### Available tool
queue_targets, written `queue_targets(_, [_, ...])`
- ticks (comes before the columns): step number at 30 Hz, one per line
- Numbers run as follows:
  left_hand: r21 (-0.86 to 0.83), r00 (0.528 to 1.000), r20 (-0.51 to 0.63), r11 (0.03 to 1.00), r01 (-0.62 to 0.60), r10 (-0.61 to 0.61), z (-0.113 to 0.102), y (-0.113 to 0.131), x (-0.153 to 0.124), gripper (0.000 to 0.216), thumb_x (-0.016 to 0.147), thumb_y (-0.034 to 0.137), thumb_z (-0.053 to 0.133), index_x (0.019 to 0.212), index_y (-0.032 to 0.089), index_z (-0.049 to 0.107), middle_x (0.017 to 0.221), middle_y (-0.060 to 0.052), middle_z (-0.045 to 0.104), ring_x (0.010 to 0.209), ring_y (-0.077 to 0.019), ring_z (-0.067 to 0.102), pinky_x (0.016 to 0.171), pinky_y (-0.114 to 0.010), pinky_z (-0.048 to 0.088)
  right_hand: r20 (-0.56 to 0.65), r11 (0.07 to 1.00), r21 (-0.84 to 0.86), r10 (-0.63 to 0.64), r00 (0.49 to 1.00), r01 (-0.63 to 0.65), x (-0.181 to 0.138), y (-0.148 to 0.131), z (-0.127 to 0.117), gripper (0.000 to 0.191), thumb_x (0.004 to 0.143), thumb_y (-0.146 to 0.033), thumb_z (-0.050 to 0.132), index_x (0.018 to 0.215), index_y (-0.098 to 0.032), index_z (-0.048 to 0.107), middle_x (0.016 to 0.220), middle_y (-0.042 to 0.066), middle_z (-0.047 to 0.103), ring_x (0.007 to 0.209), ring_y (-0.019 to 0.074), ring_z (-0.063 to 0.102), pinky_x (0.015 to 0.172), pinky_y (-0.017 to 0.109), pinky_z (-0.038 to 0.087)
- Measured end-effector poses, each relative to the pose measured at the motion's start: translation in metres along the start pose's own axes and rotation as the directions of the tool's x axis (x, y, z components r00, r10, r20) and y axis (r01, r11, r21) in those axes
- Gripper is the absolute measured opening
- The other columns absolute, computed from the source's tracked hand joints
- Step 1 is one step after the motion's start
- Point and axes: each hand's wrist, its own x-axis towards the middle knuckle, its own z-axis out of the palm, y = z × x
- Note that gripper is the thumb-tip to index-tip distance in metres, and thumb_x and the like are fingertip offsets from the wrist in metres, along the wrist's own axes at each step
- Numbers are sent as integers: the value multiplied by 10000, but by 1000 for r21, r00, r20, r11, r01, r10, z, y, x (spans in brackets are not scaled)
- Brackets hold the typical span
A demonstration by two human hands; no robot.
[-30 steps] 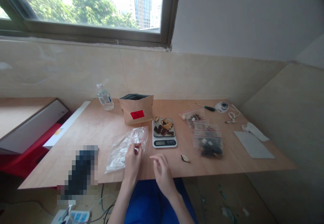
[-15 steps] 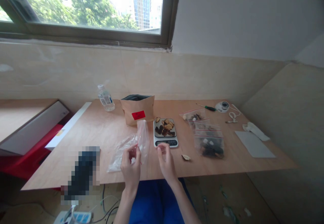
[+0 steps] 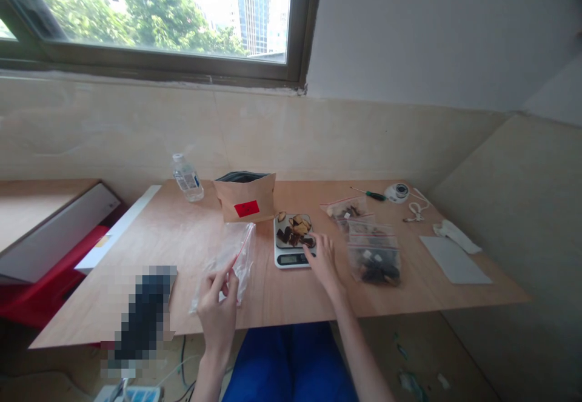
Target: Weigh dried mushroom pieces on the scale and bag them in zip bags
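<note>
My left hand pinches the edge of a clear zip bag with a red seal strip and holds it up above the wooden table. My right hand lies at the right front corner of a small digital scale, its fingers curled against the dried dark and tan pieces piled on the platform. Whether those fingers hold a piece is hidden.
A brown paper pouch with a red label stands behind the scale. A water bottle stands at the back left. Filled zip bags lie to the right, with a screwdriver, a tape roll and grey sheet beyond. A pixelated dark object sits front left.
My right hand moved from beside the bag forward and right to the scale. My left hand drew back toward me with the bag. The loose piece on the table near the scale is out of sight.
</note>
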Motion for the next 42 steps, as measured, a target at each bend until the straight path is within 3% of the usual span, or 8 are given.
queue_targets(9, [6, 997, 69, 1000, 23, -24, -4, -7, 0, 363, 854, 380, 467, 1146, 231, 624, 660, 19, 427, 548, -105, 432, 490, -206, 417, 42, 1000, -4, 17, 999, -17, 27, 13, 10, 261, 879, -270, 426, 1072, -164, 566, 1013, 113, 582, 945, 240, 500, 857, 399, 386])
queue_targets(17, [-6, 995, 98, 1000, -16, 17, -4, -7, -1, 355, 861, 360, 464, 1136, 207, 627, 663, 18, 435, 557, -105, 441, 537, -216, 413, 213, 991, -127, -18, 977, 46, 85, -15, 17, 139, 832, -273, 552, 843, -176, 651, 967, 116, 553, 965, 254, 478, 835, 363, 376])
queue_targets(21, [-9, 996, 90, 1000, -10, 11, -5, -7, 0, 355, 860, 360, 467, 1133, 202, 629, 670, 15, 443, 563, -107, 444, 541, -218, 404, 245, 979, -206, 36, 969, 16, 90, -26, 27, 123, 806, -256, 590, 770, -164, 663, 955, 134, 562, 976, 274, 465, 823, 384, 361])
queue_targets(26, [7, 996, 86, 1000, 28, -29, -9, -9, 1, 356, 856, 362, 467, 1137, 214, 627, 661, 22, 437, 545, -101, 438, 530, -211, 393, 228, 996, -88, 51, 972, -31, 91, -26, 17, 139, 802, -283, 595, 755, -182, 679, 912, 114, 580, 961, 263, 496, 844, 384, 365])
queue_targets(30, [19, 996, 78, 999, 46, -47, -9, -11, 1, 361, 855, 370, 457, 1128, 212, 632, 659, 22, 444, 539, -99, 441, 537, -213, 394, 78, 997, 51, 58, 995, -62, 68, 4, -14, 197, 827, -348, 547, 784, -190, 656, 822, 69, 592, 853, 217, 545, 795, 330, 411])
queue_targets(33, [16, 995, 88, 999, 40, -41, -7, -13, 1, 363, 853, 379, 455, 1123, 214, 634, 650, 24, 437, 545, -104, 443, 545, -218, 394, 43, 992, 17, 125, 991, -126, 30, 35, -29, 239, 850, -340, 483, 750, -175, 624, 786, 69, 585, 756, 205, 569, 724, 324, 436])
queue_targets(37, [-5, 994, 107, 1000, 22, -21, -4, -13, 0, 356, 854, 373, 457, 1115, 212, 637, 647, 21, 432, 566, -116, 442, 550, -224, 393, 159, 988, -85, 141, 977, -128, -16, 55, -35, 204, 854, -277, 461, 792, -174, 626, 840, 88, 591, 781, 216, 590, 741, 335, 448])
queue_targets(42, [-22, 993, 111, 999, 43, -40, -5, -12, -1, 354, 853, 370, 467, 1127, 218, 632, 656, 20, 438, 574, -117, 434, 555, -225, 390, 238, 991, 70, 96, 967, -116, -43, 46, -48, 245, 860, -319, 471, 1035, -195, 591, 1007, 97, 586, 966, 234, 579, 861, 366, 448])
